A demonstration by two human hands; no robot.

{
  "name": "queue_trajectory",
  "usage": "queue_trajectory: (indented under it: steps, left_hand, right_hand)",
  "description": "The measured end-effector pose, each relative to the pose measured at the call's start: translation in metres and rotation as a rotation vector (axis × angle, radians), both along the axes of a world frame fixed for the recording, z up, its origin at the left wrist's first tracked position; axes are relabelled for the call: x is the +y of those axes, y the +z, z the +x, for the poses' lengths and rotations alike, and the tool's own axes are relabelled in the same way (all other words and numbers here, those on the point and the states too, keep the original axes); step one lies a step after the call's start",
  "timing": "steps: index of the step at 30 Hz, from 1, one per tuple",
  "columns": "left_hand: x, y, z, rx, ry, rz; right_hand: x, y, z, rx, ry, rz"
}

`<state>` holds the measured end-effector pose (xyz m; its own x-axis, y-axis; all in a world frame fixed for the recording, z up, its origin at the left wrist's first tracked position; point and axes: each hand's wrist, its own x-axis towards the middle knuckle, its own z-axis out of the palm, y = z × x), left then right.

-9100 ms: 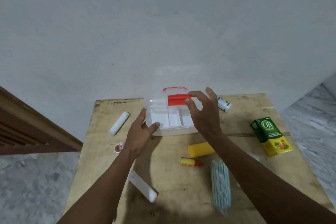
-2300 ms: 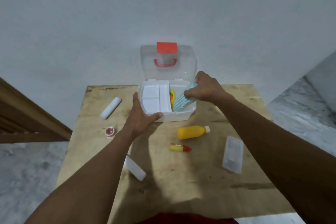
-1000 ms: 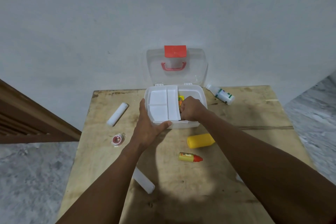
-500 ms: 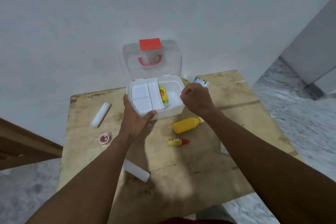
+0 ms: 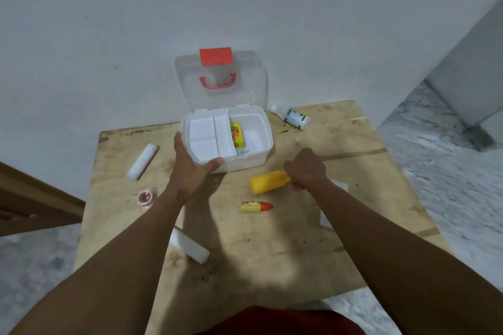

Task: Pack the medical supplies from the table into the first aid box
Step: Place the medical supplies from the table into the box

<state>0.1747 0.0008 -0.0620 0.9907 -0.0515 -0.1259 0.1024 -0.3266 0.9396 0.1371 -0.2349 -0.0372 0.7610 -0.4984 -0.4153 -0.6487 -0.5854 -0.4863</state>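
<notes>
The white first aid box (image 5: 255,156) stands open at the table's far side, its clear lid (image 5: 245,90) with red latch upright against the wall. A white divider tray fills its left half; a yellow-green carton (image 5: 236,135) stands on edge beside the tray. My left hand (image 5: 190,171) grips the box's front left corner. My right hand (image 5: 306,168) is curled over the cap end of the yellow bottle (image 5: 268,182), which lies on the table in front of the box.
On the wooden table (image 5: 272,266) lie a small yellow tube with a red cap (image 5: 255,207), a white roll (image 5: 143,162), a red tape spool (image 5: 147,196), a white pack (image 5: 192,246), a green-labelled white bottle (image 5: 296,119) and a clear packet (image 5: 325,219) partly under my right arm.
The striped pack went into the box. My right hand left the box and came down onto the yellow bottle's cap end. My left hand stayed on the box corner.
</notes>
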Motion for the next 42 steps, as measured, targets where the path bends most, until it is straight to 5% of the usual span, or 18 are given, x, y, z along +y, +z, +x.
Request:
queue_trajectory:
  steps: [16,30,35,39,42]
  left_hand:
    - [0.004,-0.012,0.005,0.064,0.016,0.023]
    - [0.007,-0.015,0.006,0.072,0.013,0.065]
    - [0.004,-0.014,0.003,0.053,0.013,0.021]
    - [0.003,-0.011,0.002,0.017,0.013,-0.006]
    - [0.003,-0.008,0.001,0.019,0.016,-0.029]
  right_hand:
    - [-0.050,-0.002,-0.038,0.166,-0.009,-0.270]
    - [-0.035,-0.026,-0.087,0.177,-0.125,-0.186]
    - [-0.029,0.001,-0.057,-0.021,-0.119,-0.240]
    - [-0.018,0.040,-0.016,-0.342,0.099,-0.331]
    - [-0.009,0.061,0.017,-0.366,0.313,-0.289]
